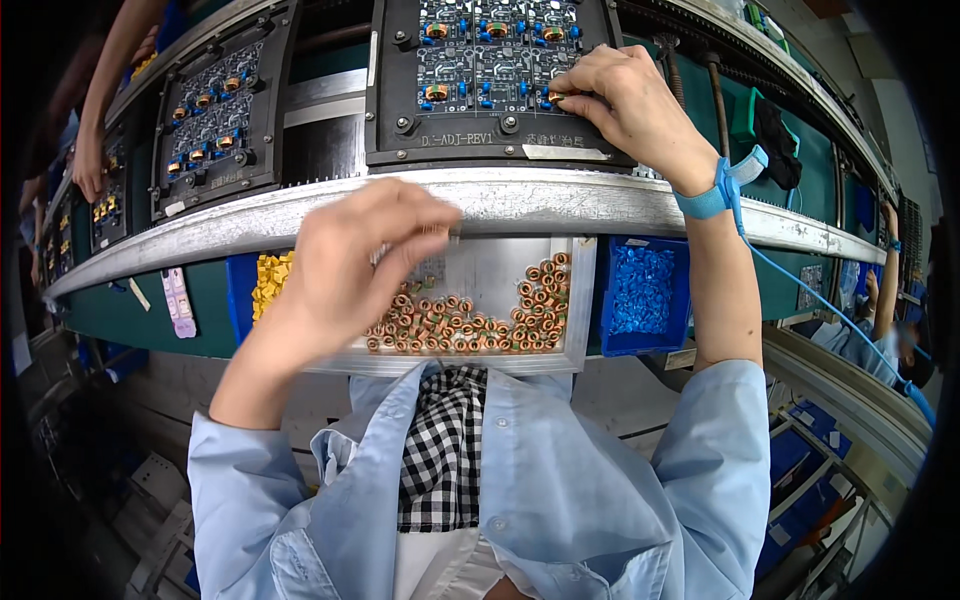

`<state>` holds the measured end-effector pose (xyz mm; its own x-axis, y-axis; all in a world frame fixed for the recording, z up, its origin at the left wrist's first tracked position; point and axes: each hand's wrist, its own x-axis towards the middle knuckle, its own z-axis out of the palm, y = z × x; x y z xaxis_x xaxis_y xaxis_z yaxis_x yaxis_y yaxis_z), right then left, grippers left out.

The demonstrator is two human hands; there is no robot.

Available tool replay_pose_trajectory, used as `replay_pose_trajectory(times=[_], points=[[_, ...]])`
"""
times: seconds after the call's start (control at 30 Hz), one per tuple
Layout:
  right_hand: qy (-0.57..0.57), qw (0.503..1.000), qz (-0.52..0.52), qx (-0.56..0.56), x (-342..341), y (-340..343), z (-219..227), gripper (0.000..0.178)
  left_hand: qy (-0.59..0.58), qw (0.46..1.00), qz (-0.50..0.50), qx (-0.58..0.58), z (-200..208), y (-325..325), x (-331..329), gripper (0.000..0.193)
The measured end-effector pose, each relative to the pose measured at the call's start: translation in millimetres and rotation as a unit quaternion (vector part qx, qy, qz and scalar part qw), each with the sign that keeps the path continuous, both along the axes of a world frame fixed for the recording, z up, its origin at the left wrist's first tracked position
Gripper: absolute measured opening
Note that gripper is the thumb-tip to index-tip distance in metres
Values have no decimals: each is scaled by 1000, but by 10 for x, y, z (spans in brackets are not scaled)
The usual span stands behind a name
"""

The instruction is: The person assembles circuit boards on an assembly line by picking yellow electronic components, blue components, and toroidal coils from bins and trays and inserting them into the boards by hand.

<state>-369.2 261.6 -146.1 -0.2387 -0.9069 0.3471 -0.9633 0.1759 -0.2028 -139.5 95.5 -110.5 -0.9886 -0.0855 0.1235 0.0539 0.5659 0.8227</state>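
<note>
My left hand (355, 260) hovers over a white tray (578, 300) of small copper-wound ring coils (470, 325), fingers pinched together at the coils; whether a coil is between them is hidden. My right hand (620, 100) reaches up to a black fixture (400, 100) carrying circuit boards (480, 55) with blue parts and copper coils. Its fingertips press a copper coil (553, 97) at the board's lower right. A blue wrist strap (715, 195) with a coiled cord is around my right wrist.
A blue bin of blue parts (640, 290) sits right of the tray, a bin of yellow parts (270, 280) to its left. A second fixture with boards (215, 115) lies on the conveyor at left. Another person's arm (105, 90) reaches in at upper left; another person works at far right.
</note>
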Motion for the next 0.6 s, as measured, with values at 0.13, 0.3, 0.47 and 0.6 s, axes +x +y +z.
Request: replay_pose_trajectory(times=[0.13,0.3,0.47,0.6], points=[[23,997,-7,-70,51,127,-6,11,-8,999,31,5,7,-154,-639,15],[-42,973,-117,-193,148,361,-138,10,14,991,-13,-134,-103,-217,-1083,13],[-37,970,-126,-203,118,411,-261,8,26,983,-40,-179,-189,-227,-1213,12],[-77,965,-115,-224,103,412,-292,8,52,967,-119,-220,56,-87,-1219,12]])
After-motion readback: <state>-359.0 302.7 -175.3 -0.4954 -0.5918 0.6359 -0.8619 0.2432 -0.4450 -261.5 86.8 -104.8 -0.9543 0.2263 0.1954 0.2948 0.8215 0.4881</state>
